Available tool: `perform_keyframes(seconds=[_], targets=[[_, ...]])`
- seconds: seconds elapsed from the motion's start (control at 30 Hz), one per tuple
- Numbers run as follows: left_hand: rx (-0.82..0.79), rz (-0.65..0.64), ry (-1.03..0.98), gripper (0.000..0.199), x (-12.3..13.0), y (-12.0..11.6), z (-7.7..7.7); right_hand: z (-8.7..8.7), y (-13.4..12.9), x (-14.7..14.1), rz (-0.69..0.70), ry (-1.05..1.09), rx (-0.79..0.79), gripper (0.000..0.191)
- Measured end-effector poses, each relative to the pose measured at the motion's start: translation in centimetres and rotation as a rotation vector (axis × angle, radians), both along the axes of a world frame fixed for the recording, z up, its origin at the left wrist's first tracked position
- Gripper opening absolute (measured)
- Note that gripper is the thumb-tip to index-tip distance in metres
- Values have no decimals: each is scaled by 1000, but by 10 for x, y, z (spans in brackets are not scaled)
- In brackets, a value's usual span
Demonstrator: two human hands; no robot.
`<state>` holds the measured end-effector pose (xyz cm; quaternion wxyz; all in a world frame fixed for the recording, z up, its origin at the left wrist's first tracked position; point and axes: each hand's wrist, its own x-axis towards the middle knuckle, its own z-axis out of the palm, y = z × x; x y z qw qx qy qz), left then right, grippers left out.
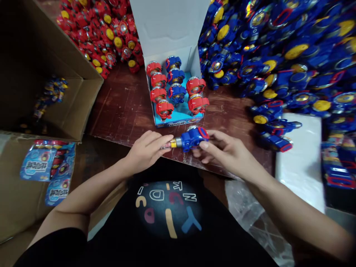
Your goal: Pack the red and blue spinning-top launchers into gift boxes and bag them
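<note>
On the table, a box (toys inside) stands behind the held toy, between a left heap and a right heap.

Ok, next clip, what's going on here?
A person holds a blue toy in both hands, the left hand on its narrow tubular end and the right hand at its wider end. Just beyond it, an open display box on the table holds six red toys and three blue ones. A red heap lies left of the box, a blue heap right.
</note>
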<state>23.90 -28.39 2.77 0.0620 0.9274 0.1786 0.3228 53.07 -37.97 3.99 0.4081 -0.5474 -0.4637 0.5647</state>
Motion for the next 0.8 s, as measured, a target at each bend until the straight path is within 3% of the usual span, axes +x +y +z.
perform_keyframes(seconds=[0.1, 0.27, 0.33, 0.4, 0.5, 0.57, 0.67, 0.8], targets=[[295, -27, 3, 54, -3, 1, -2, 0, 5, -6, 58, 277, -247, 57], [327, -87, -62, 59, 8, 1, -5, 8, 7, 12, 154, 113, -233, 66], [320, -67, -95, 57, 18, 2, -6, 13, 9, 18, 80, -53, -72, 65], [282, -16, -97, 56, 29, 12, -6, 19, 12, 22, -36, -248, 207, 58], [217, 117, -4, 62, 34, 44, -8, 30, 22, 26, -176, -593, 663, 53], [162, 182, 56, 55, 30, 68, -13, 33, 31, 26, -183, -847, 873, 52], [51, 246, 13, 31, 18, 88, -27, 27, 48, 18, -25, -1132, 954, 43], [34, 335, -129, 23, 12, 80, -39, 18, 76, 3, 123, -1286, 900, 34]])
